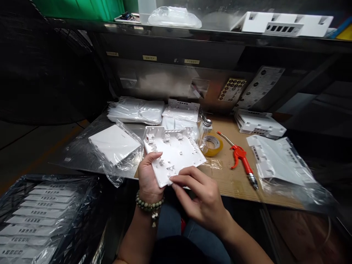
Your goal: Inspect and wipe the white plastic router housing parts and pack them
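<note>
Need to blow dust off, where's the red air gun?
Head view, right of centre: the red air gun lies on the cardboard, between the tape roll and a bagged panel.

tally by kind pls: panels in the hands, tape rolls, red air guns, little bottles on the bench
white plastic panel, held by left hand and right hand: 1
yellow tape roll: 1
red air blow gun: 1
small clear bottle: 1
Total: 4

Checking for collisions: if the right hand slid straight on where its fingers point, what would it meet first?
The white plastic panel: the right hand points up-left and its fingertips already seem to touch its near edge.
</note>
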### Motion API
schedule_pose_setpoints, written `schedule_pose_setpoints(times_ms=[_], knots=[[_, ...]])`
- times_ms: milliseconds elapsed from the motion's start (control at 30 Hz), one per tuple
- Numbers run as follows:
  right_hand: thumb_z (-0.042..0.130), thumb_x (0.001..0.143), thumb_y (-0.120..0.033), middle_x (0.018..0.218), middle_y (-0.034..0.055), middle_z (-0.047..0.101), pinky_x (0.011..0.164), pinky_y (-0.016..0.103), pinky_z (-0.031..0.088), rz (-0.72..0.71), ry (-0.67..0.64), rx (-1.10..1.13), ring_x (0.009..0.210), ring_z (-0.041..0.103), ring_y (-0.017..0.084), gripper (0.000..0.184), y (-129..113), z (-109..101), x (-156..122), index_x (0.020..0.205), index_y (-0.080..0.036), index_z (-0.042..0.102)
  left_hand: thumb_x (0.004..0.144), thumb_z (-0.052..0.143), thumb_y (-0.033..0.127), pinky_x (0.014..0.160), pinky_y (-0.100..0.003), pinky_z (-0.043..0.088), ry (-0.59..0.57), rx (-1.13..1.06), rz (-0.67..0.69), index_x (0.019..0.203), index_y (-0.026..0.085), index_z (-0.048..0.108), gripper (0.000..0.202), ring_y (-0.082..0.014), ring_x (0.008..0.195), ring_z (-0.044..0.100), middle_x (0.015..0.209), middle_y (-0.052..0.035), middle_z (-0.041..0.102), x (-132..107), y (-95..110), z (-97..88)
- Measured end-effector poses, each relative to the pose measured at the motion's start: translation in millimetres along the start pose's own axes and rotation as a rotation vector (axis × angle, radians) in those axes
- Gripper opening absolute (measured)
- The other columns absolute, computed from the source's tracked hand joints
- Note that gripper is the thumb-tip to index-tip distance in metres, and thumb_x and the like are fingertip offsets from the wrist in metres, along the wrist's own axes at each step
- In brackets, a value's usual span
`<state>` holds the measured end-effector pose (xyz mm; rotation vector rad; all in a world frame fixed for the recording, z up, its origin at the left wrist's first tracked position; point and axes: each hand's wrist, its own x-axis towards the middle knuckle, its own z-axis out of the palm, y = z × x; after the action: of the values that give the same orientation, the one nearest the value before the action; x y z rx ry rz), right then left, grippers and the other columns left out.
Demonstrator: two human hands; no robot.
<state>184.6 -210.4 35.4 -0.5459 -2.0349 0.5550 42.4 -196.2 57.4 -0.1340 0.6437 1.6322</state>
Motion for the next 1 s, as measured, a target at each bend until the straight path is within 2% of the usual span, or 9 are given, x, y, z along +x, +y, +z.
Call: schedule_pose_setpoints(times_ms=[133,200,267,367,467,600,767,833,1000], knots=[[0.066,0.093,-0.008,0.097,0.0103,0.07,0.077,0.027,0.057,-0.058,0.015,-0.003,0.086,0.066,0.017,0.021,0,9,-4,0.112,-0.011,0.073,0.075,0.057,0.012,0.099,-0.051,0.06,-0.019,0.035,0.012,0.13,0.01,0.064,0.056,-0.0332,0.096,0.078,0.099,-0.0109,0.08,1,0,-3.5],[0.066,0.093,-0.01,0.095,0.0092,0.07,0.076,0.027,0.057,-0.037,0.016,-0.045,0.085,0.067,0.017,0.018,11,1,-7,0.109,-0.012,0.074,0.071,0.055,0.008,0.099,-0.052,0.06,-0.011,0.037,0.067,0.133,0.01,0.062,0.062,-0.0338,0.098,0.077,0.096,-0.01,0.081,3,7,-11.2],[0.067,0.093,-0.012,0.095,0.0076,0.07,0.076,0.028,0.056,0.057,0.074,-0.113,0.085,0.068,0.017,0.015,28,-20,-12,0.106,-0.015,0.075,0.066,0.051,0.002,0.101,-0.054,0.058,-0.032,0.029,0.122,0.138,0.012,0.059,0.073,-0.0332,0.101,0.077,0.094,-0.0082,0.082,9,20,-24.1],[0.068,0.094,-0.013,0.098,0.0053,0.07,0.076,0.027,0.056,0.231,0.28,-0.252,0.084,0.067,0.015,0.016,54,-61,-25,0.106,-0.02,0.076,0.059,0.049,0.0,0.104,-0.057,0.055,-0.16,0.005,0.172,0.145,0.016,0.053,0.088,-0.0318,0.102,0.077,0.099,-0.0052,0.083,20,43,-50.1],[0.07,0.094,-0.013,0.1,0.0037,0.07,0.078,0.026,0.056,0.259,0.367,-0.315,0.086,0.068,0.014,0.018,68,-83,-37,0.107,-0.023,0.078,0.059,0.048,0.0,0.107,-0.058,0.052,-0.299,-0.048,0.189,0.149,0.02,0.049,0.093,-0.0314,0.099,0.078,0.109,-0.004,0.081,30,59,-75.1],[0.069,0.094,-0.009,0.102,0.0047,0.071,0.089,0.028,0.058,0.15,0.248,-0.308,0.096,0.07,0.016,0.023,72,-78,-47,0.11,-0.023,0.077,0.058,0.045,-0.001,0.111,-0.06,0.048,-0.355,-0.108,0.163,0.15,0.024,0.05,0.095,-0.0311,0.099,0.077,0.115,-0.0026,0.08,36,61,-91.2],[0.069,0.093,-0.007,0.103,0.0051,0.071,0.089,0.029,0.058,0.159,0.325,-0.331,0.097,0.07,0.017,0.027,68,-70,-52,0.111,-0.024,0.077,0.058,0.043,-0.001,0.113,-0.061,0.044,-0.257,-0.144,0.168,0.142,0.023,0.058,0.089,-0.0298,0.095,0.078,0.108,-0.0024,0.081,36,53,-91.6],[0.069,0.092,-0.005,0.104,0.0057,0.071,0.09,0.03,0.059,0.12,0.294,-0.305,0.098,0.071,0.017,0.03,69,-70,-54,0.115,-0.024,0.076,0.059,0.042,-0.002,0.114,-0.062,0.043,-0.211,-0.153,0.174,0.139,0.023,0.062,0.086,-0.0292,0.093,0.079,0.104,-0.0017,0.082,36,52,-92.3],[0.067,0.094,-0.008,0.102,0.0054,0.071,0.087,0.03,0.06,0.142,0.278,-0.38,0.094,0.071,0.017,0.025,81,-78,-57,0.11,-0.024,0.077,0.057,0.042,-0.002,0.116,-0.061,0.041,-0.248,-0.142,0.152,0.134,0.028,0.067,0.086,-0.0292,0.109,0.075,0.102,0.0027,0.082,33,55,-93.1]])
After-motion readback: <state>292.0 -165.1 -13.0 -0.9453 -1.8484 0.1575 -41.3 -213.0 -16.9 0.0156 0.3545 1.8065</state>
